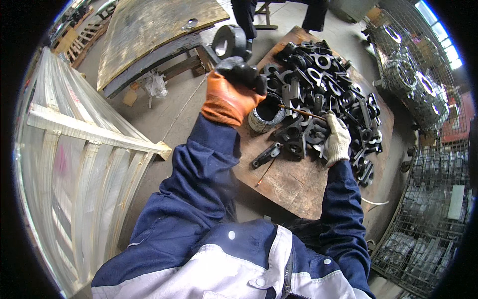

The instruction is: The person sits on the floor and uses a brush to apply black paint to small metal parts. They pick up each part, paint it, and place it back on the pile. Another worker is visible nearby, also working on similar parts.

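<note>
My left hand [234, 92], in an orange glove with blackened fingers, is closed on a black metal bracket [234, 39] with a ring-shaped end, raised beside the board. In a white glove, my right hand [337, 137] grips a thin-handled brush [306, 113]. The brush slants left, its far end over a paint-smeared can [256, 123] with a dark inside. Beyond and beside the can, a heap of black metal brackets [318, 79] covers much of the brown board [311, 194]. One loose bracket [267, 155] and a second thin stick [265, 173] lie on its near part.
A wooden-topped table [154, 35] stands at the far left, with a plastic-wrapped crate [94, 139] nearer me. Wire cages [428, 209] of metal parts line the right side. Another person's legs [314, 15] show beyond the board. A pale hose [374, 203] lies near my right arm.
</note>
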The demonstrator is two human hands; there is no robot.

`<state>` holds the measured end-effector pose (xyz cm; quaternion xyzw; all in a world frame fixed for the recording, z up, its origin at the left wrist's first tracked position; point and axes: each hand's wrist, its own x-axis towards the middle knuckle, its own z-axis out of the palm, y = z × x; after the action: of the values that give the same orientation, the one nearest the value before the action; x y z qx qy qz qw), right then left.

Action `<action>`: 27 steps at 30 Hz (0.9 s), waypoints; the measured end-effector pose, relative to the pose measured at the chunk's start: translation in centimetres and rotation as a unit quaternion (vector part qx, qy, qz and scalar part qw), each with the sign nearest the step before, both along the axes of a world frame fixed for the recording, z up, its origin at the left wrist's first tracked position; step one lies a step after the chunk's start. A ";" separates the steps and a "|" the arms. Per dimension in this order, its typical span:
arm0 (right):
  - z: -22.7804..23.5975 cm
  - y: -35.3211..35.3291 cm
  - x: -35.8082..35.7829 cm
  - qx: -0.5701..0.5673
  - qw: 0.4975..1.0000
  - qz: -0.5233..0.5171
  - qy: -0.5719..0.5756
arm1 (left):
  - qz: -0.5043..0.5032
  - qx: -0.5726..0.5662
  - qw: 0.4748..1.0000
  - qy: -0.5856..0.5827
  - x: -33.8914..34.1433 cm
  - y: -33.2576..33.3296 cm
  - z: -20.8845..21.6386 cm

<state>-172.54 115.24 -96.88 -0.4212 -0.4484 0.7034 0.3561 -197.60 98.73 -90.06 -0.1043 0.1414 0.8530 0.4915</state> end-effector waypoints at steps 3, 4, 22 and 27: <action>0.1 1.2 -0.6 0.111 0.991 -0.012 -0.080 | -0.048 0.032 0.998 -0.018 -0.8 0.5 -0.5; 0.4 1.7 -0.6 0.119 0.990 -0.011 -0.074 | -0.036 0.050 0.998 -0.008 -0.7 0.9 -0.5; 7.9 -2.3 -2.0 0.188 0.982 0.005 -0.026 | 0.212 -0.117 0.643 0.726 2.6 1.3 -1.9; 7.1 -2.2 -2.1 0.157 0.987 0.022 -0.034 | 0.119 0.010 0.823 0.555 3.6 1.3 -1.1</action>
<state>-174.65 113.00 -89.73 -0.3736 -0.5739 0.6176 0.3868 -194.02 100.01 -91.13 0.3752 0.3682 0.8201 0.2258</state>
